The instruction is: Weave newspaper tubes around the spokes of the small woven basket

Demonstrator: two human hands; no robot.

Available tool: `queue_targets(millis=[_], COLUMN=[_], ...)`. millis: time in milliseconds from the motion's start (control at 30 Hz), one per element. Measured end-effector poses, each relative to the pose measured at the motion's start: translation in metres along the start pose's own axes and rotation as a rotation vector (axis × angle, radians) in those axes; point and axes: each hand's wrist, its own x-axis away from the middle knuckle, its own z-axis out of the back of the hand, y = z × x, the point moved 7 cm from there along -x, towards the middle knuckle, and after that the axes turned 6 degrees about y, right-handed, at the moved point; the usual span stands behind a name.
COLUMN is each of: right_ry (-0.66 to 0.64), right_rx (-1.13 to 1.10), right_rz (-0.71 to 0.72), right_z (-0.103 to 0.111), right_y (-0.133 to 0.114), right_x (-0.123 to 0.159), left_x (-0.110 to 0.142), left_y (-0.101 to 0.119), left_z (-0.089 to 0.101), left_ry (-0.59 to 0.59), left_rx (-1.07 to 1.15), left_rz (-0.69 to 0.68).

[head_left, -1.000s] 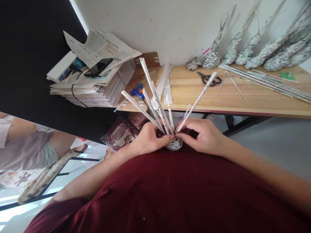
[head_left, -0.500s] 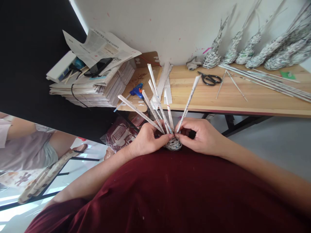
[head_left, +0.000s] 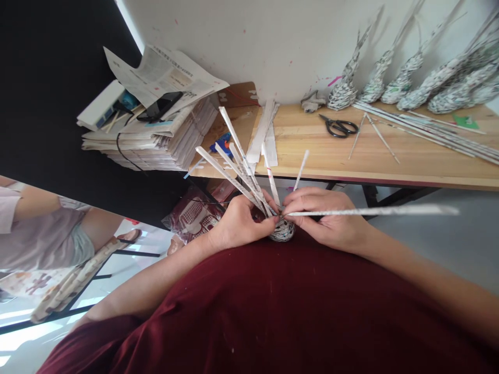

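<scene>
Close to my body is a small woven newspaper piece [head_left: 282, 231], its rounded base just showing below my fingers. Several rolled paper tubes [head_left: 230, 171] rise out of it, most leaning left. My left hand [head_left: 244, 221] is closed on the woven piece, its thumb pressing near the rim. My right hand [head_left: 325, 214] pinches a long paper tube [head_left: 374, 211] near its lower end; the tube lies across the hand and points right. Another paper tube [head_left: 301, 169] stands up behind the right hand's fingers. The fingertips of both hands nearly meet at the rim.
On the wooden table [head_left: 304, 156] lie black scissors [head_left: 338, 126], loose paper rods [head_left: 429, 132], flat paper strips [head_left: 265, 135] and a blue glue gun [head_left: 221, 144]. Woven newspaper forms [head_left: 343, 91] stand along the wall. A newspaper stack [head_left: 152, 150] is at left; a seated person [head_left: 47, 223] is beyond.
One paper tube has swung from upright down to the right, across my right hand. The standing tubes have shifted, and another tube now shows behind the right hand.
</scene>
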Motion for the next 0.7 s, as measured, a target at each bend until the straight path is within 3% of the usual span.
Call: queue_targets(millis=[133, 433, 567, 700], right_ry=[-0.011, -0.121, -0.155, -0.152], right_rx=[-0.020, -0.032, -0.067, -0.081], right_rz=[-0.002, -0.209, -0.258, -0.193], right_z=[-0.001, -0.006, -0.007, -0.008], right_y=[0.000, 0.018, 0.023, 0.021], right_x=[0.001, -0.002, -0.001, -0.001], left_x=[-0.001, -0.002, -0.002, -0.002], left_y=[0.004, 0.003, 0.001, -0.005], left_z=[0.000, -0.001, 0.000, 0.001], left_ry=[-0.010, -0.023, -0.165, -0.317], left_rx=[-0.025, -0.006, 0.138, 0.375], left_rz=[-0.011, -0.019, -0.013, 0.023])
